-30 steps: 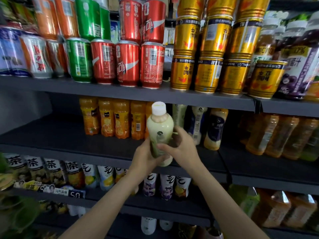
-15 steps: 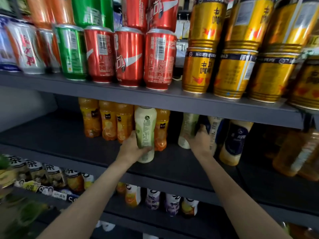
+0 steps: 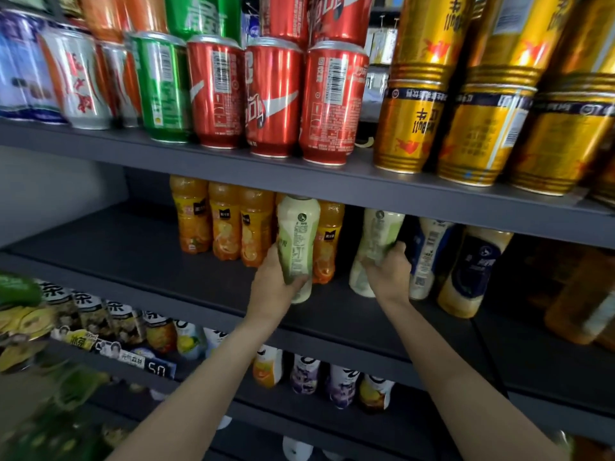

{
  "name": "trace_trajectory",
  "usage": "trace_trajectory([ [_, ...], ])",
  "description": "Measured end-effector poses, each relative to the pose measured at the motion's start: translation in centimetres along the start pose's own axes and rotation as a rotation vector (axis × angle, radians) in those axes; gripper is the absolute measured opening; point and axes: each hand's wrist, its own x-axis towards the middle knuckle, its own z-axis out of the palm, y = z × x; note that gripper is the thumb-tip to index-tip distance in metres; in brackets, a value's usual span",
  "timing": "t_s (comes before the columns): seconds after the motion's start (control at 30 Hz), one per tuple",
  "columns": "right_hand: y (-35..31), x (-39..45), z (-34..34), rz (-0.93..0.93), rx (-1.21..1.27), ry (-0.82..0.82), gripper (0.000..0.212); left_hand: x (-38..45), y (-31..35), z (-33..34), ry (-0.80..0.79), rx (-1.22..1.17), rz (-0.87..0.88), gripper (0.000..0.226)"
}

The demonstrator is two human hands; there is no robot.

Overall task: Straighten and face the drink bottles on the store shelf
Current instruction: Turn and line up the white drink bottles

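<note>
My left hand point(image 3: 271, 287) grips a pale green-labelled drink bottle point(image 3: 298, 237) low on its body; the bottle stands upright on the dark middle shelf point(image 3: 133, 261), in front of a row of orange juice bottles point(image 3: 226, 224). My right hand point(image 3: 389, 274) grips a second pale green bottle point(image 3: 377, 237) further right, which leans slightly left. Its top is hidden under the shelf above. Right of it stand a white-and-blue bottle point(image 3: 429, 257) and a cream bottle with a dark blue label point(image 3: 472, 271).
The upper shelf point(image 3: 299, 174) carries red cans point(image 3: 273, 98), green and white cans at the left and stacked gold cans point(image 3: 479, 128). Amber bottles point(image 3: 579, 294) stand at the far right of the middle shelf. A lower shelf holds small yoghurt-style bottles point(image 3: 306, 374) and tea bottles point(image 3: 86, 311).
My left hand has carried the pale bottle back onto the middle shelf beside the orange bottles. My right hand let go of it, reached right and took hold of the second pale bottle.
</note>
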Motion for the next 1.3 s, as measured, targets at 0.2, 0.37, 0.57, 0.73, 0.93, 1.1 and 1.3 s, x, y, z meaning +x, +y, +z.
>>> trace_trajectory([
  [0.2,0.2,-5.4,-3.1,0.064,0.372,-0.197,0.049,-4.2,2.9,0.3,0.08,-0.008,0.367,0.041],
  [0.37,-1.6,-9.2,-5.1,0.115,0.836,-0.26,0.05,-5.1,4.4,-0.8,-0.417,-0.277,-0.109,0.056],
  [0.57,-3.2,-11.1,-7.6,0.143,1.007,-0.337,0.03,-7.5,6.2,-2.5,-0.558,-0.734,-0.345,0.035],
  [0.73,-2.9,-12.5,-8.1,0.528,1.125,-0.292,0.051,-8.2,5.4,-4.7,-0.21,-0.144,0.219,0.056],
  [0.93,-3.5,-13.4,-8.2,0.643,1.375,-0.196,0.039,-8.7,6.3,-6.3,-0.267,-0.067,0.447,0.06],
  [1.1,-3.7,-13.6,-9.1,0.42,1.328,-0.256,0.037,-8.2,6.1,-7.5,-0.54,-0.356,0.002,0.038],
  [1.3,-4.2,-14.0,-9.2,0.394,1.046,-0.305,0.039,-8.7,5.1,-7.6,-0.355,-0.093,0.268,0.056],
])
